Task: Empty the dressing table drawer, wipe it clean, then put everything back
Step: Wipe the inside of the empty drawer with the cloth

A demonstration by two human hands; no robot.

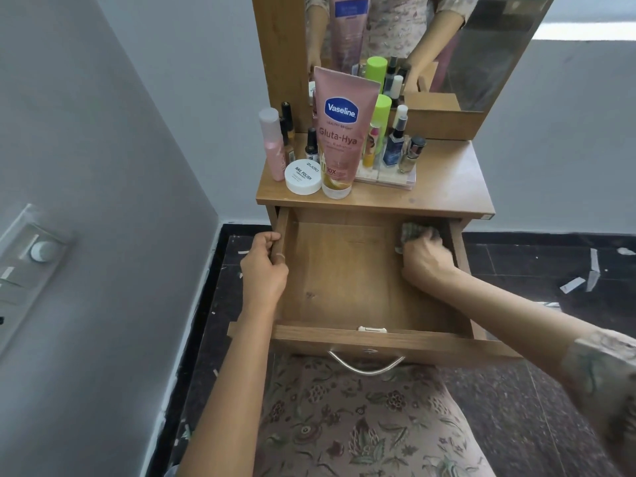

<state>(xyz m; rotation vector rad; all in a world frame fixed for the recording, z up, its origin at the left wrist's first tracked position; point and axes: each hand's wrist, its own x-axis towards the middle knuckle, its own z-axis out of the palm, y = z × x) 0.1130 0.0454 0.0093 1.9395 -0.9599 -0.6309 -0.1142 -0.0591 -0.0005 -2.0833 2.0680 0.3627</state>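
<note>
In the back right corner of the drawer [344,277], my fingers curl round a cloth [412,232].
My right hand [425,261] holds it against the wood; my left hand [264,270] clamps the drawer's left wall, below the tabletop [447,180] and its bottles [395,139].

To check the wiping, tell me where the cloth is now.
Head view: the cloth is in the far right corner of the open drawer, held by the right hand, just below the tabletop edge.
</note>
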